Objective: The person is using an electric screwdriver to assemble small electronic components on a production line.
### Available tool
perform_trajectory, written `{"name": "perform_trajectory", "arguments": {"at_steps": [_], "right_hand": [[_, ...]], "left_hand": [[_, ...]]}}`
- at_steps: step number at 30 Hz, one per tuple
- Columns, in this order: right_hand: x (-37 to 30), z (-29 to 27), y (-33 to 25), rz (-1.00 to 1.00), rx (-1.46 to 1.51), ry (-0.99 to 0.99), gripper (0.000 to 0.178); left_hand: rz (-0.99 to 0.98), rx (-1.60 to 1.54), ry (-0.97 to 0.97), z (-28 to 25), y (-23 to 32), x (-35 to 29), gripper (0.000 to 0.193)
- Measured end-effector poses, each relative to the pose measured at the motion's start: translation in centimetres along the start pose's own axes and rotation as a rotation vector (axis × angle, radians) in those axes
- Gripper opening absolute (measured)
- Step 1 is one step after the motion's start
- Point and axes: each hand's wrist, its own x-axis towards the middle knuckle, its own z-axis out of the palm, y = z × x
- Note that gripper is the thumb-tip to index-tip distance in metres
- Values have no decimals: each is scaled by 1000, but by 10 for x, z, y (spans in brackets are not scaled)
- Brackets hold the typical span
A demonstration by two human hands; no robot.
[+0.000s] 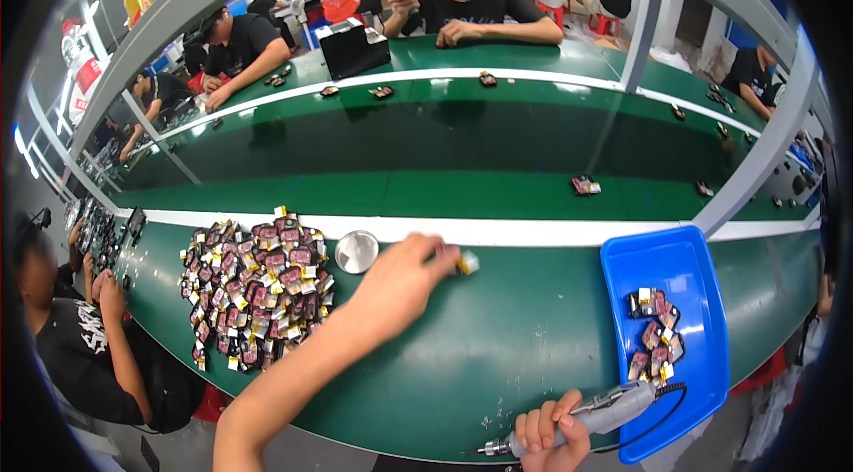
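Grey cylindrical screwdriver (613,408), gripped by right fingers (535,430) near blue rectangular tray (659,261), hold clear; small white-tabbed module (468,262), pinched by left fingers (437,269), lower gently.

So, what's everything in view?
Small rectangular modules: many, black-pink, mostly piled left
Round metal dish: one, silver, beside pile
Rectangular plastic tray: one, blue, right
Corded screwdriver: one, grey, lower right
Flat worktable: one, green, foreground
Long strip: one, green, middle
Metal frame: one, grey, overhead
Rectangular box: one, black, beyond
Stools: several, red, background
Co-workers: several, mostly black shirts, background, left
Left hand: one, bare, centre, holding module
Right hand: one, bare, bottom, holding screwdriver
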Motion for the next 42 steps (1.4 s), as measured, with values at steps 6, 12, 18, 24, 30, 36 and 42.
{"name": "perform_trajectory", "arguments": {"at_steps": [6,12,18,24,30,36,42], "right_hand": [[1,-6,6,-38,-217,54,11],[-6,1,17,30,-263,8,11],[-19,3,27,121,-287,12,10],[-30,2,26,143,-244,3,12],[-43,11,33,296,-270,42,15],[-61,9,62,359,-324,100,14],[-59,10,66,288,-338,99,13]], "left_hand": [[58,-94,-291,-24,53,-98,45],[-114,-313,-69,-23,66,-122,43],[-155,-227,-75,-24,73,-120,39],[-5,-184,-106,-15,72,-118,38],[197,-17,-50,-4,92,-127,32],[269,96,17,0,112,-133,26],[228,2,-36,-1,113,-136,25]]}}
